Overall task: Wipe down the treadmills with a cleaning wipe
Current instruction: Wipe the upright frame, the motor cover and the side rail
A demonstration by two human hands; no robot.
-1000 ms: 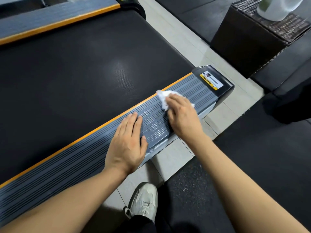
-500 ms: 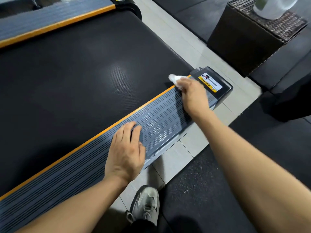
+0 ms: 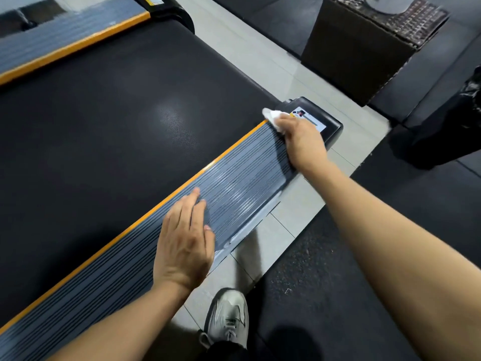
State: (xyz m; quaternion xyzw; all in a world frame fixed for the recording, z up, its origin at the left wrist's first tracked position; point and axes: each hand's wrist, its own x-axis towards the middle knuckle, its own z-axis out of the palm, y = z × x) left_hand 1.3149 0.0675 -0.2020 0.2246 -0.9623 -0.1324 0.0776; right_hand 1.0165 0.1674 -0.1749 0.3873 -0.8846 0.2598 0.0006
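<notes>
My right hand pinches the crumpled white cleaning wipe against the far end of the grey ribbed side rail with its orange inner strip, right where the rail meets the glossy black plastic end cap. My fingers are curled over the wipe, so only a small white tuft shows past my knuckles, touching the corner between the cap and the wide black running belt. My left hand lies flat on the same rail nearer to me, fingers straight and together, holding nothing; I judge it is bracing me as I lean.

The stretch of rail between my hands gleams as if wet. If I shift weight onto that damp ribbing, my left palm could slide and tip me forward. The wipe is bunched small, and I think a hard drag over the cap's edge or the yellow-and-white warning label could snag it, tear it, or lift the sticker's corner. Because most of the wipe is hidden under my fingers, I cannot tell how much clean surface remains; a spent wipe would only smear grime along the grooves. My grey lace-up sneaker stands on the pale floor tiles just beside the rail, and stepping back carelessly could catch the edge of the black rubber mat.
</notes>
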